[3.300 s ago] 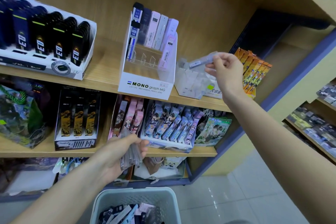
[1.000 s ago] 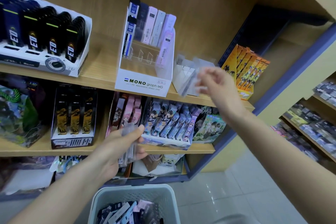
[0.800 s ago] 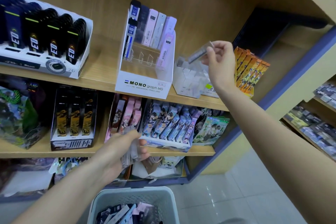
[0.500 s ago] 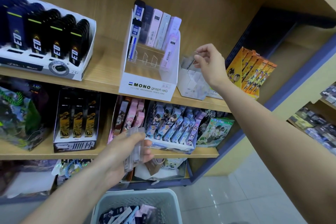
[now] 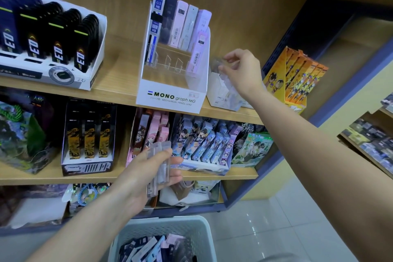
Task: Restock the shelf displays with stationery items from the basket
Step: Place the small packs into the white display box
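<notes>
Two hands seen, left hand (image 5: pixel 148 174) and right hand (image 5: pixel 242 70), one basket (image 5: pixel 204 232) below the left hand, three shelf boards counted, seven lead cases (image 5: pixel 180 23) counted in the MONO display box (image 5: pixel 170 100)

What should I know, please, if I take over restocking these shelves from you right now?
Right hand: fingers pinched on a clear lead case, blurred, at the top of the small white display box, beside the MONO display.
Left hand: holding a small stack of clear cases at lower-shelf height.
Basket: below, with many packs in it.
Done: some slots stocked.
Left: seat this case, place the stack, empty the basket.
</notes>
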Demonstrator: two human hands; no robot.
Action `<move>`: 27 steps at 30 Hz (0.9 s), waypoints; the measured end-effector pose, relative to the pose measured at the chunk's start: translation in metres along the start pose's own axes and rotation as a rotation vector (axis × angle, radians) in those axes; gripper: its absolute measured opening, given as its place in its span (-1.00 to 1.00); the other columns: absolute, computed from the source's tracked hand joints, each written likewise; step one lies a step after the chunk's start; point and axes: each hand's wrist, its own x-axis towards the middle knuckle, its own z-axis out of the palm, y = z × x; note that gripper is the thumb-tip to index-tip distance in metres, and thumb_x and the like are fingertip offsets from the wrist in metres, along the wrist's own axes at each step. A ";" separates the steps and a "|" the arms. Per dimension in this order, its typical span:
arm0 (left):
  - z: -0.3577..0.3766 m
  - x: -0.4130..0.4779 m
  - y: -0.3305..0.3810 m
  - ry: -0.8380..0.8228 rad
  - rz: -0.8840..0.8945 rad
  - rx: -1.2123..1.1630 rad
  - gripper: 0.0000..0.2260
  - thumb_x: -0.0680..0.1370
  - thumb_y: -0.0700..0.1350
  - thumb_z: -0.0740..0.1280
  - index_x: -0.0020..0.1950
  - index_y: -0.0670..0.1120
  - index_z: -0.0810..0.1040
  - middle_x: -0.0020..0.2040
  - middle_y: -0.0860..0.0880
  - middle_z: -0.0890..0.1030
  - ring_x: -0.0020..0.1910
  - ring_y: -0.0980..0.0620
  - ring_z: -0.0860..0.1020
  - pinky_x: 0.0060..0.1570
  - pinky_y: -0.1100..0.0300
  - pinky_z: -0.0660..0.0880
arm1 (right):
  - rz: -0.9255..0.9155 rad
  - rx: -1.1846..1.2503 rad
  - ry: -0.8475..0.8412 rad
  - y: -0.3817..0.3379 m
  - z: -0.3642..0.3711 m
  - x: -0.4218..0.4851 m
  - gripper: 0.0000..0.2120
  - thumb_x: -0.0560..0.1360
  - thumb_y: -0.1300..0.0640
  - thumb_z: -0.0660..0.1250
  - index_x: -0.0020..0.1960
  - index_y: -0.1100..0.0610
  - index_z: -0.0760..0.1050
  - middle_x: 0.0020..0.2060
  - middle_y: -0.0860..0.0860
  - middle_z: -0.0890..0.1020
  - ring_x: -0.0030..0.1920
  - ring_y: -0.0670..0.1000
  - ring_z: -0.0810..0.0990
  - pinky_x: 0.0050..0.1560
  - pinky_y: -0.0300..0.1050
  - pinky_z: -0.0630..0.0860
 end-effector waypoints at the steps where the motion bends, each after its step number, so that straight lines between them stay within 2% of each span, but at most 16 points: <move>1: 0.000 0.000 0.000 0.002 0.005 0.004 -0.88 0.57 -0.18 0.29 0.10 -0.10 0.49 -0.17 -0.14 0.70 -0.43 0.01 0.61 -0.39 0.17 0.62 | -0.004 -0.016 0.023 0.000 -0.002 -0.004 -0.80 0.49 0.14 0.39 0.10 0.11 0.51 -0.04 -0.03 0.49 -0.29 -0.21 0.40 -0.25 -0.38 0.33; 3: 0.001 -0.001 -0.001 -0.007 0.013 0.043 -0.89 0.56 -0.16 0.30 0.08 -0.08 0.51 -0.17 -0.11 0.71 -0.40 0.02 0.60 -0.36 0.18 0.62 | -0.028 0.012 0.112 -0.005 -0.008 -0.018 -0.78 0.54 0.15 0.32 0.16 0.15 0.47 -0.01 -0.03 0.47 -0.27 -0.22 0.39 -0.20 -0.41 0.33; 5: 0.001 -0.002 -0.002 -0.029 0.011 0.095 -0.88 0.54 -0.13 0.32 0.07 -0.06 0.52 -0.16 -0.07 0.71 -0.39 0.05 0.60 -0.34 0.20 0.62 | -0.087 0.084 0.196 -0.013 -0.014 -0.043 -0.84 0.56 0.20 0.25 0.14 0.18 0.44 -0.04 -0.02 0.46 -0.26 -0.22 0.39 -0.19 -0.43 0.34; 8: 0.001 -0.003 -0.006 -0.063 0.016 0.173 -0.86 0.53 -0.10 0.33 0.07 -0.06 0.53 -0.13 -0.03 0.71 -0.38 0.07 0.61 -0.32 0.22 0.61 | -0.120 0.158 0.152 -0.022 -0.018 -0.093 -0.90 0.57 0.23 0.22 0.08 0.13 0.42 -0.10 -0.08 0.44 -0.28 -0.16 0.39 -0.20 -0.39 0.34; 11: 0.003 -0.006 -0.009 -0.097 0.028 0.278 -0.85 0.53 -0.09 0.33 0.07 -0.08 0.55 -0.12 0.02 0.71 -0.38 0.10 0.62 -0.32 0.27 0.59 | -0.044 0.218 -0.076 -0.027 -0.010 -0.143 -0.92 0.58 0.17 0.24 0.07 0.08 0.43 -0.08 -0.07 0.46 -0.27 -0.12 0.42 -0.21 -0.38 0.34; 14: 0.007 -0.010 -0.013 -0.130 0.041 0.344 -0.86 0.52 -0.12 0.32 0.03 -0.14 0.57 -0.23 0.00 0.71 -0.44 0.13 0.60 -0.42 0.34 0.52 | 0.085 0.227 -0.440 -0.028 0.005 -0.172 -0.81 0.59 0.07 0.23 0.14 0.12 0.50 -0.04 -0.07 0.50 -0.23 -0.23 0.44 -0.16 -0.46 0.33; 16: 0.008 -0.013 -0.015 -0.144 0.068 0.374 -0.91 0.55 -0.16 0.30 -0.01 -0.13 0.57 -0.33 0.00 0.69 -0.46 0.14 0.58 -0.44 0.34 0.52 | 0.118 0.252 -0.606 -0.028 0.013 -0.180 -0.82 0.58 0.10 0.26 0.09 0.16 0.56 -0.17 -0.11 0.53 -0.30 -0.32 0.45 -0.22 -0.46 0.34; 18: 0.006 -0.014 -0.017 -0.149 0.104 0.399 -0.92 0.57 -0.18 0.28 -0.02 -0.10 0.57 -0.34 0.02 0.68 -0.45 0.15 0.58 -0.42 0.34 0.53 | 0.173 0.348 -0.669 -0.029 0.015 -0.181 -0.87 0.55 0.17 0.31 0.05 0.18 0.57 -0.28 -0.16 0.52 -0.42 -0.34 0.46 -0.29 -0.44 0.39; 21: 0.001 -0.011 -0.017 -0.119 0.147 0.405 -0.86 0.56 -0.11 0.29 0.07 -0.13 0.55 -0.23 0.01 0.71 -0.37 0.11 0.62 -0.39 0.32 0.54 | 0.301 0.547 -0.705 -0.031 0.008 -0.176 -0.93 0.53 0.28 0.31 0.00 0.22 0.54 -0.30 -0.03 0.54 -0.45 -0.22 0.53 -0.35 -0.38 0.49; 24: -0.002 -0.007 -0.013 -0.072 0.114 0.338 -0.80 0.56 -0.07 0.28 0.11 -0.16 0.50 -0.17 -0.05 0.71 -0.35 0.02 0.65 -0.40 0.26 0.56 | 0.320 0.569 -0.631 -0.035 -0.009 -0.162 -0.94 0.53 0.30 0.30 -0.03 0.18 0.53 -0.28 0.04 0.55 -0.41 -0.12 0.56 -0.28 -0.30 0.57; 27: -0.007 -0.003 -0.010 -0.010 0.066 0.341 -0.81 0.57 -0.05 0.28 -0.03 -0.19 0.51 -0.33 -0.10 0.65 -0.52 0.05 0.50 -0.50 0.23 0.48 | 0.289 0.533 -0.464 -0.034 -0.036 -0.140 -0.92 0.55 0.28 0.27 -0.04 0.13 0.51 -0.27 0.04 0.58 -0.39 -0.14 0.57 -0.22 -0.27 0.60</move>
